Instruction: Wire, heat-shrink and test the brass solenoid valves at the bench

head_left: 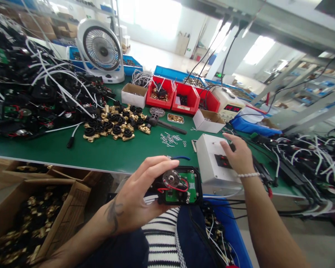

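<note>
My left hand grips a black module with a green circuit board, a round metal disc and red wires, held over my lap at the table's near edge. My right hand rests on top of a white test box, fingers spread over its dark switch panel. A bead bracelet circles that wrist.
A pile of brass fittings with black caps lies mid-table on the green mat. Small metal clips, red bins, cardboard boxes, a white fan and tangled wired modules surround it. A carton of brass parts sits at lower left.
</note>
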Available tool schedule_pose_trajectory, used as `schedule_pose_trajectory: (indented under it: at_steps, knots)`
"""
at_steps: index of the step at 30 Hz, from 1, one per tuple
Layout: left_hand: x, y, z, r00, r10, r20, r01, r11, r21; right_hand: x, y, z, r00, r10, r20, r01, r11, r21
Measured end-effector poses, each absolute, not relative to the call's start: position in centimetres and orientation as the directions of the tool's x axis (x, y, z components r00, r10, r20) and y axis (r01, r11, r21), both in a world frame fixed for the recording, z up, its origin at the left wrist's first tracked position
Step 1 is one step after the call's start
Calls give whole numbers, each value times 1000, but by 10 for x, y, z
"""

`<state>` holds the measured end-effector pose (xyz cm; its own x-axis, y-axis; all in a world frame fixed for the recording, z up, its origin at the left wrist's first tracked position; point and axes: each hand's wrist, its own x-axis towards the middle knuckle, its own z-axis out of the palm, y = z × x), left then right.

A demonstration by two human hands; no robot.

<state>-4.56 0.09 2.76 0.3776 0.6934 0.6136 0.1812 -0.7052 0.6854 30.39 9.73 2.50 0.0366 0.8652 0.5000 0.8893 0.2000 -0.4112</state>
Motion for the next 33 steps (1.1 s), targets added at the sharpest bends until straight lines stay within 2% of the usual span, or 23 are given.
schedule_pose_trajectory:
  at_steps: [1, 2, 4, 5, 6, 8, 13, 16, 18, 22, 25, 27, 29, 31, 33]
  knots:
    - [-45, 1, 27, 375, 690, 619, 172, -708, 685, 292, 84, 30, 27, 850, 525, 864, 244, -441]
    - [-45, 1, 26, 369, 687, 627, 163, -711, 684, 276, 69, 35, -3, 843, 539, 782, 337, -524]
    - [-43, 2, 24, 358, 681, 639, 151, -717, 680, 239, 35, 42, -196, 858, 475, 442, 509, -738]
    - [-43, 2, 24, 357, 676, 644, 147, -722, 676, 220, 19, 44, -297, 842, 450, 288, 529, -799]
    - [-43, 2, 23, 361, 672, 647, 146, -726, 672, 202, 5, 45, -367, 830, 421, 210, 514, -832]
    - [-44, 3, 23, 389, 668, 635, 146, -725, 673, 177, -14, 44, -368, 838, 402, 172, 487, -856]
    - [-56, 9, 29, 481, 638, 601, 79, -715, 695, 165, -18, 42, -341, 836, 430, 291, 529, -797]
    - [-58, 13, 33, 483, 601, 636, 129, -768, 627, 165, -14, 42, -393, 819, 417, 396, 560, -728]
    - [-55, 13, 33, 454, 621, 639, 179, -766, 617, 161, -12, 39, -411, 820, 399, 422, 559, -714]
    - [-44, 18, 23, 331, 735, 592, 309, -677, 668, 148, -1, 23, -414, 848, 332, 393, 495, -775]
    - [-47, 36, 4, 302, 819, 487, 405, -573, 713, 139, 16, 2, -339, 912, 233, 328, 346, -879]
    - [-60, 56, -14, 186, 859, 477, 513, -499, 698, 135, 30, -14, -246, 958, 148, 281, 217, -935]
    - [-84, 79, -31, -26, 873, 488, 617, -370, 694, 132, 42, -28, -158, 984, 80, 281, 122, -952]
    - [-113, 100, -46, -235, 840, 489, 684, -214, 697, 131, 50, -39, -80, 996, 44, 387, 71, -919]
    - [-142, 115, -56, -370, 805, 464, 711, -75, 699, 131, 53, -46, -17, 999, 44, 506, 47, -861]
